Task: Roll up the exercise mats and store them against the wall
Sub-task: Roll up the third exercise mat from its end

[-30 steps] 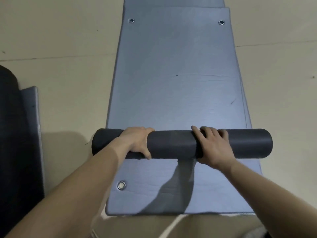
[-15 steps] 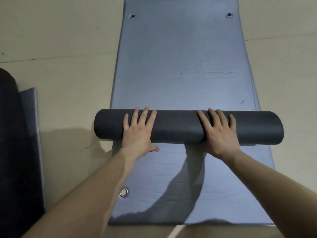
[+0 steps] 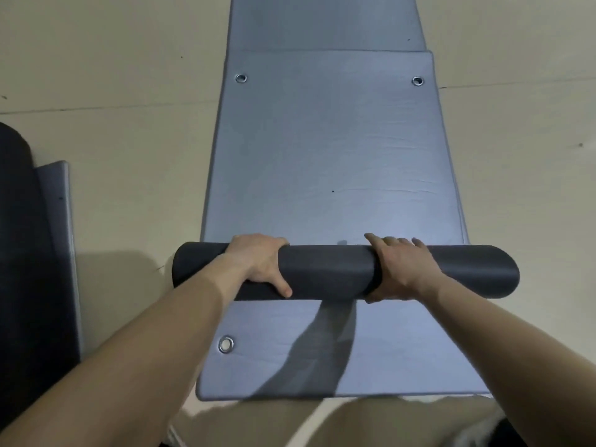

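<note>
A dark grey mat roll [image 3: 325, 272] lies crosswise on a flat blue-grey mat [image 3: 335, 156] that stretches away from me on the floor. My left hand [image 3: 261, 262] wraps over the roll's left part, thumb on the near side. On the right part, my right hand [image 3: 400, 269] curls over the roll with fingers reaching its far side. The flat mat has metal eyelets [image 3: 241, 78] at its corners. Another blue-grey mat [image 3: 325, 24] lies beyond its far end.
At the left edge a dark rolled mat [image 3: 22, 253] rests with a blue-grey flap [image 3: 61, 221] beside it. Beige floor [image 3: 113, 140] surrounds the mats on both sides. My legs [image 3: 354, 427] show at the bottom edge.
Half a second ago both hands lay flat with fingers spread on the roll; now they curl around it. The view has tilted, showing more of the far mat.
</note>
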`<state>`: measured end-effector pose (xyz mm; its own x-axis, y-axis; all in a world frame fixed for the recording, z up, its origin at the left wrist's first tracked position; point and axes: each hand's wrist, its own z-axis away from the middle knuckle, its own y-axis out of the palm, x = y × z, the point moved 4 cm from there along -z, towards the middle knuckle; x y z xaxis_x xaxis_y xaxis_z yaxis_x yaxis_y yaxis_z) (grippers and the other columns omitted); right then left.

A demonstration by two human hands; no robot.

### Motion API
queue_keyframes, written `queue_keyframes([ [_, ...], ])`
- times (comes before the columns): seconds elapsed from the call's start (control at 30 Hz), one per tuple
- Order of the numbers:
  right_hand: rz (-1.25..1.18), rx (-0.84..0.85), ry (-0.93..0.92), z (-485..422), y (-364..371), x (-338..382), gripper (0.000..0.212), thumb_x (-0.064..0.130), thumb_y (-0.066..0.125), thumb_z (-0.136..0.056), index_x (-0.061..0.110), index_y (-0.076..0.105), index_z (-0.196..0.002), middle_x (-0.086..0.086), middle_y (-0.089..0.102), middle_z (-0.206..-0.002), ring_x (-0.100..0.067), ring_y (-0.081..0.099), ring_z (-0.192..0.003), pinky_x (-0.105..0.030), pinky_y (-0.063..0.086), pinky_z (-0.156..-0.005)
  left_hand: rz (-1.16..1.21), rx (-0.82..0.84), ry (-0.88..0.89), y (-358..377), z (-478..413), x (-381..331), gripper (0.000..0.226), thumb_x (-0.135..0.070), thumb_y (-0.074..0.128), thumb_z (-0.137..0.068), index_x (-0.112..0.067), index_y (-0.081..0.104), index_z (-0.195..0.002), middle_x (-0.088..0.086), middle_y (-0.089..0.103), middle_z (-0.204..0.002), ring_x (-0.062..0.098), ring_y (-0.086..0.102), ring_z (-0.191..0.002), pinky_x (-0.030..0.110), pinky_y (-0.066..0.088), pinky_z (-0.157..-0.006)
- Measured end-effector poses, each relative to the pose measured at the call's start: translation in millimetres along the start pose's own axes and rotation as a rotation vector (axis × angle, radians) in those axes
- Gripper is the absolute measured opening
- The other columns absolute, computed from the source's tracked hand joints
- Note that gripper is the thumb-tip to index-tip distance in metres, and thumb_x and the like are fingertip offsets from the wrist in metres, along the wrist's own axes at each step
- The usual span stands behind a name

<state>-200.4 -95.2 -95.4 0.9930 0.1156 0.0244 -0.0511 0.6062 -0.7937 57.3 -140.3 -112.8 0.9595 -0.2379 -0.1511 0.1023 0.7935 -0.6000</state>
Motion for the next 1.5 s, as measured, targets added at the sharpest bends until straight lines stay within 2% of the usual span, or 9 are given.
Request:
queue_keyframes([
  [0.17, 0.134, -0.152, -0.01, 30, 37, 20, 0.146, 0.075, 0.081, -0.061, 0.025, -0.011, -0.162, -0.02, 0.008, -0.169, -0.043, 0.008, -0.156, -0.067, 0.004, -0.122, 0.088, -0.113, -0.063, -9, 10, -1, 0.1, -0.071, 0.085, -0.057, -0.042, 0.047, -0.144, -0.009, 0.058, -0.142, 0.023, 0.056, -0.127, 0.044, 0.042, -0.108],
  [0.23, 0.08, -0.116, -0.012, 5, 18, 15, 0.149, 0.08, 0.08, -0.06, 0.026, -0.016, -0.161, -0.018, -0.001, -0.17, -0.04, -0.001, -0.158, -0.066, 0.001, -0.123, 0.011, -0.413, -0.116, 13, 28, -6, 0.102, -0.074, 0.071, -0.076, -0.033, 0.028, -0.158, -0.002, 0.034, -0.164, 0.027, 0.033, -0.149, 0.049, 0.025, -0.121],
  [0.37, 0.083, -0.132, 0.02, -33, -14, 7, 0.154, 0.085, 0.078, -0.052, 0.027, -0.013, -0.162, -0.015, -0.001, -0.17, -0.038, -0.002, -0.158, -0.07, 0.002, -0.121, -0.139, -0.406, -0.144, 44, 14, -10, 0.145, -0.082, 0.071, -0.065, -0.02, -0.018, -0.161, 0.006, -0.02, -0.17, 0.039, -0.014, -0.157, 0.06, -0.002, -0.123],
  [0.53, 0.133, -0.324, 0.113, -47, 10, -3, 0.129, 0.049, 0.09, -0.06, 0.027, 0.012, -0.16, -0.014, 0.027, -0.161, -0.039, 0.023, -0.149, -0.074, 0.021, -0.114, -0.15, -0.462, -0.049, -15, -44, 9, 0.138, -0.082, 0.076, -0.05, -0.025, 0.014, -0.16, 0.0, 0.027, -0.165, 0.029, 0.027, -0.151, 0.048, 0.022, -0.123],
  [0.77, 0.094, -0.035, -0.016, -55, -34, -13, 0.11, 0.07, 0.079, -0.048, 0.04, 0.032, -0.144, 0.002, 0.053, -0.13, -0.03, 0.053, -0.118, -0.052, 0.044, -0.102, 0.063, 0.011, -0.03, -54, -39, 12, 0.114, -0.079, 0.085, -0.038, -0.032, 0.048, -0.136, -0.008, 0.065, -0.12, 0.023, 0.062, -0.105, 0.044, 0.053, -0.091],
  [1.0, 0.05, 0.192, -0.07, -20, -26, -5, 0.119, 0.063, 0.089, -0.053, 0.041, 0.029, -0.153, 0.001, 0.05, -0.139, -0.031, 0.05, -0.125, -0.056, 0.045, -0.107, -0.133, -0.383, -0.045, 57, 54, -28, 0.126, -0.082, 0.063, -0.073, -0.028, -0.006, -0.163, 0.002, -0.005, -0.173, 0.034, -0.001, -0.158, 0.055, 0.002, -0.126],
  [1.3, 0.123, -0.352, -0.02, -14, 12, -1, 0.147, 0.063, 0.091, -0.055, 0.027, -0.001, -0.163, -0.018, 0.014, -0.169, -0.042, 0.012, -0.155, -0.07, 0.01, -0.121, 0.014, -0.455, 0.033, -9, 4, 3, 0.098, -0.066, 0.065, -0.087, -0.033, 0.014, -0.163, 0.0, 0.017, -0.172, 0.027, 0.015, -0.157, 0.047, 0.013, -0.127],
  [1.4, 0.122, -0.386, -0.078, -61, -23, -12, 0.146, 0.08, 0.08, -0.051, 0.028, 0.003, -0.163, -0.019, 0.014, -0.169, -0.042, 0.013, -0.156, -0.069, 0.013, -0.12, -0.143, -0.529, -0.104, 16, 1, 1, 0.132, -0.087, 0.058, -0.072, -0.024, -0.013, -0.162, 0.006, -0.013, -0.172, 0.036, -0.01, -0.158, 0.055, -0.001, -0.126],
  [1.5, 0.236, -0.426, -0.109, -75, -18, -16, 0.146, 0.07, 0.088, -0.047, 0.022, 0.014, -0.163, -0.024, 0.022, -0.164, -0.048, 0.021, -0.15, -0.073, 0.017, -0.115, -0.183, -0.552, -0.128, -5, -29, 15, 0.149, -0.09, 0.07, -0.054, -0.023, -0.009, -0.161, 0.01, 0.003, -0.171, 0.037, 0.004, -0.157, 0.057, 0.008, -0.126],
])
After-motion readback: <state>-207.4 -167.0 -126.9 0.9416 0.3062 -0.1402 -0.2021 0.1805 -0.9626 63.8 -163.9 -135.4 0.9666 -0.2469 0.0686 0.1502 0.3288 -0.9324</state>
